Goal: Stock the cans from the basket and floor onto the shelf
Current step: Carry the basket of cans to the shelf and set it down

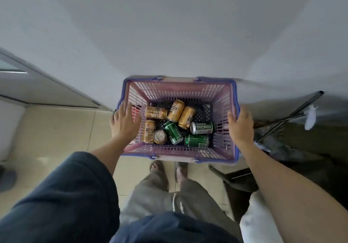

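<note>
At either side rim of the basket (233,99), my left hand (125,122) and right hand (240,125) grasp it; tilting risks loose cans (175,110) rolling out

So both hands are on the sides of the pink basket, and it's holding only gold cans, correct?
Not quite. The head view shows both the left hand and right hand on the sides of the pink basket, but it holds gold cans and green cans, one green can reading Tsingtao.
</note>
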